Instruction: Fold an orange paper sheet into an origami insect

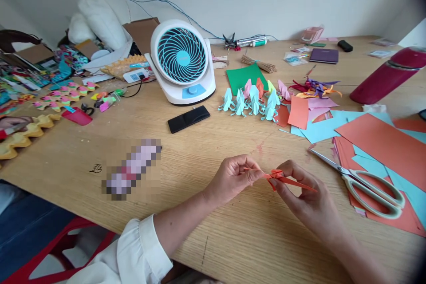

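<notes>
Between my two hands is a folded orange origami piece [277, 175] with thin pointed strips, held just above the wooden table [193, 235]. My left hand [237, 173] pinches one narrow strip between thumb and fingers. On the other side, my right hand [304, 195] grips the thicker folded middle with thumb and forefinger, and a long point sticks out past it. Scissors [369, 184] with pale handles lie to the right on orange and light blue paper sheets [382, 146]. Beyond my hands stand several light blue folded paper figures [254, 100], with pink, orange and yellow ones behind.
A white fan [183, 60] stands at the back, a black phone-like object [188, 119] before it. At right leans a dark red flask [388, 75]. A pink cup [78, 116] and yellow egg-carton strips [29, 133] are left, where another person's hand [15, 123] shows.
</notes>
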Demonstrator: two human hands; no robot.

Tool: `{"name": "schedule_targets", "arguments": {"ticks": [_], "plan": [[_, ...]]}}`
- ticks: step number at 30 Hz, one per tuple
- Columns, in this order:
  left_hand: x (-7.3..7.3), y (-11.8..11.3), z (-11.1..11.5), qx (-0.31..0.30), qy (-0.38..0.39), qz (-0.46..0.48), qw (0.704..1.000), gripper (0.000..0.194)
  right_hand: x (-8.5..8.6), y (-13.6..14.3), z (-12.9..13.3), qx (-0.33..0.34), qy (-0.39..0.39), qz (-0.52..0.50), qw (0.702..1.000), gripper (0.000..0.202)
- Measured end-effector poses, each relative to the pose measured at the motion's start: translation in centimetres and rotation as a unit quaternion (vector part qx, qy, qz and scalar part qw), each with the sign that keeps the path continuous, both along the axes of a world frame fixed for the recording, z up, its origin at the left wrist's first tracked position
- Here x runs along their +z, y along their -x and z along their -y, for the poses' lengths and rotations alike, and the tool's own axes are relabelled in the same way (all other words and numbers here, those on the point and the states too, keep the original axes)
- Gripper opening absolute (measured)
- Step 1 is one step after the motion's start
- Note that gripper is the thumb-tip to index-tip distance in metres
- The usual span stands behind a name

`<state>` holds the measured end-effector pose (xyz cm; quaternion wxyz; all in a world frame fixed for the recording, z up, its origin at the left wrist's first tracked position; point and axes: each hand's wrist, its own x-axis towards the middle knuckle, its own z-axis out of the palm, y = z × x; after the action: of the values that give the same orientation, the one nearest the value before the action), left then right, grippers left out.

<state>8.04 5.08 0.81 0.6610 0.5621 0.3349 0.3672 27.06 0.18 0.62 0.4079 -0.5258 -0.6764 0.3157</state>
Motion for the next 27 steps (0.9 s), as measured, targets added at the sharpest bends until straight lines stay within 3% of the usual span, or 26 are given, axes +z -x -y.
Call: {"name": "schedule_targets", "arguments": {"ticks": [4,7,15,22,27], "plan": [[0.0,-0.2,0.2,0.018,-0.078,-0.023,0.997,0.03,-0.1,0.1,0.0,0.001,-0.006,0.012,1.0,0.014],[0.1,-0.2,0.1,0.024,-0.092,-0.015,0.995,0.03,0.2,0.3,0.0,0.011,-0.013,0.012,1.0,0.012],[0.1,0.0,-0.4,-0.052,-0.026,0.016,0.998,0.027,1.0,0.4,0.1,0.042,0.073,-0.059,0.995,0.009],[0.1,0.1,-0.2,-0.01,-0.08,-0.037,0.996,0.024,1.3,0.8,0.1,0.021,0.078,-0.086,0.993,0.01],[0.2,0.1,-0.3,-0.062,0.019,0.017,0.998,0.032,1.3,0.6,0.1,0.067,0.101,-0.118,0.986,0.017]]}}
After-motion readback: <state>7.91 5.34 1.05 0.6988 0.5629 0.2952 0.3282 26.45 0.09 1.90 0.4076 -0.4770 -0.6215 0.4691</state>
